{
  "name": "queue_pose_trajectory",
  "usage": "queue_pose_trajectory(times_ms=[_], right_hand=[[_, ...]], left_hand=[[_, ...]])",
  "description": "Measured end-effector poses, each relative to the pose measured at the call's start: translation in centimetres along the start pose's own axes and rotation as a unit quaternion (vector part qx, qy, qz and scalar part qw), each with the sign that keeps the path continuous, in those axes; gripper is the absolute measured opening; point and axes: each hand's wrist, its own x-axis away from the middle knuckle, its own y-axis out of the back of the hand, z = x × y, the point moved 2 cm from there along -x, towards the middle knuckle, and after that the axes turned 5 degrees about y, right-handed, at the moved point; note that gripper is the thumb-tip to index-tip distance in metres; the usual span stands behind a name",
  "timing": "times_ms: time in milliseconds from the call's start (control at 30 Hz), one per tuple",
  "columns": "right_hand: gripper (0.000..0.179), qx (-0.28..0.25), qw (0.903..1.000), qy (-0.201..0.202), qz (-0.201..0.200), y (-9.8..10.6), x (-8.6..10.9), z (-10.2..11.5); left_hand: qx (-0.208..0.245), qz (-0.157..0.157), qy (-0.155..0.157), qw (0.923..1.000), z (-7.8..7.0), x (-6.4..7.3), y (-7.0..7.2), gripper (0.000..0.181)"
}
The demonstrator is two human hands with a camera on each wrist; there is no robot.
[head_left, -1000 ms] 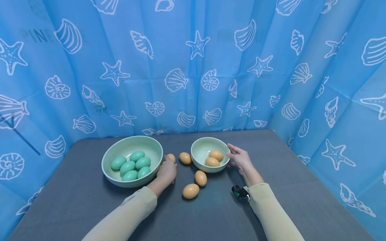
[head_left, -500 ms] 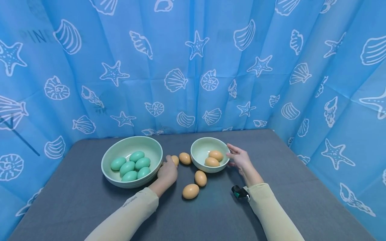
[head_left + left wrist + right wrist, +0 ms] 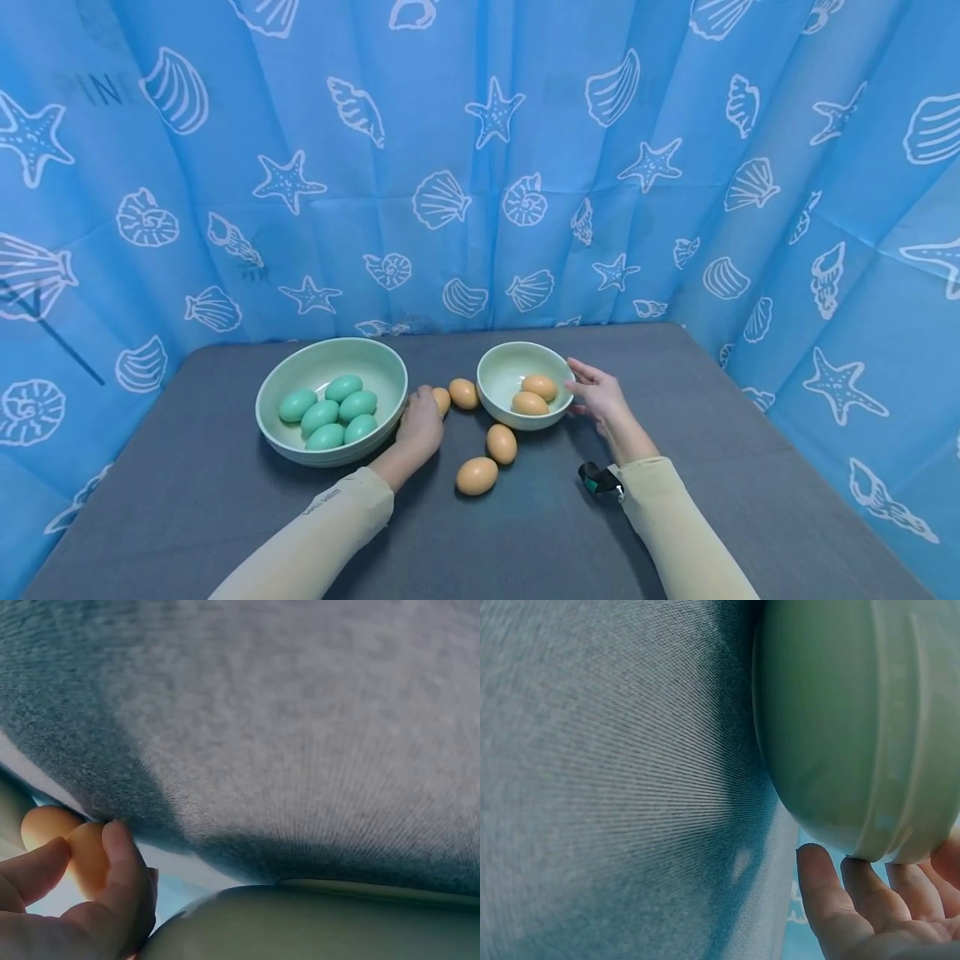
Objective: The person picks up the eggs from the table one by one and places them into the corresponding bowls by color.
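A brown egg (image 3: 88, 859) lies between the thumb and fingers of my left hand (image 3: 420, 427), which pinches it beside the large green bowl (image 3: 300, 357). Another brown egg (image 3: 463, 394) sits just beyond it, near the small green bowl (image 3: 501, 367). My right hand (image 3: 604, 403) holds the small bowl at its right side, with fingertips (image 3: 817, 862) against the outer wall and the thumb at the rim. Two brown eggs (image 3: 530, 403) rest inside the small bowl. Several green eggs (image 3: 320, 415) fill part of the large bowl.
Two more brown eggs (image 3: 477, 476) lie on the grey tablecloth (image 3: 540, 525) in front of the small bowl. A black strap (image 3: 597, 479) hangs at the right sleeve. Behind the table hangs a blue curtain (image 3: 480, 225) with shell prints.
My left hand has shifted slightly right beside the large bowl, along with the brown egg at its fingertips. The right hand and the small bowl stay where they were.
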Motion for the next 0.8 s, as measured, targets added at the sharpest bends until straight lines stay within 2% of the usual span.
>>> queue_pose_trajectory(times_ms=[300,400,600,800], right_hand=[[0.053,0.003,1.0,-0.007,0.0,0.0,0.0,0.1],[0.053,0.008,1.0,-0.004,-0.001,0.1,-0.1,0.0],[0.053,0.012,0.9999,0.002,0.002,0.1,-0.2,-0.2],[0.053,0.011,0.9999,-0.001,0.002,0.0,-0.3,-0.2]], left_hand=[[-0.015,0.006,-0.015,0.9998,0.2,0.5,0.4,0.033],[-0.015,0.005,-0.024,0.9996,0.3,0.7,0.4,0.037],[0.004,0.001,-0.026,0.9996,0.2,1.3,0.9,0.044],[0.036,-0.016,-0.05,0.998,-0.3,1.7,1.6,0.045]])
